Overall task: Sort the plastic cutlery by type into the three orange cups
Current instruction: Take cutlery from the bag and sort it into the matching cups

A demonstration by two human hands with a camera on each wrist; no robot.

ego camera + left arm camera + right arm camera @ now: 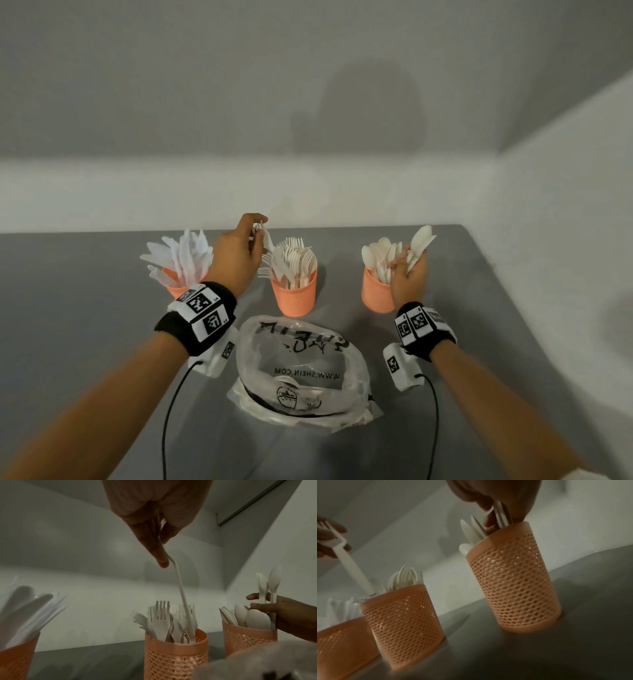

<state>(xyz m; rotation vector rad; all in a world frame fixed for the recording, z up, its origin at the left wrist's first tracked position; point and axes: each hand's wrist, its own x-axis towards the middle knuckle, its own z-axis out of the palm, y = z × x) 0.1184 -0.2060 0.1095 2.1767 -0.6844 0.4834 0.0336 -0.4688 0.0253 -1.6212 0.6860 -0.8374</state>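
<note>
Three orange mesh cups stand in a row on the grey table. The left cup [176, 290] holds white knives, the middle cup [297, 297] forks, the right cup [376, 294] spoons. My left hand [239, 253] pinches a white fork [265, 240] by its tines end, handle down into the middle cup [176, 654]. My right hand [409, 274] grips two white spoons [421, 241] by their handles, bowls up, their lower ends inside the right cup [515, 577]. In the left wrist view the fork [181, 595] slants down among the other forks.
A crumpled clear plastic bag [301, 370] with black print lies on the table in front of the cups, between my forearms. A white wall runs behind the table, and a corner wall stands to the right. The table's right edge [496, 274] is close to the spoon cup.
</note>
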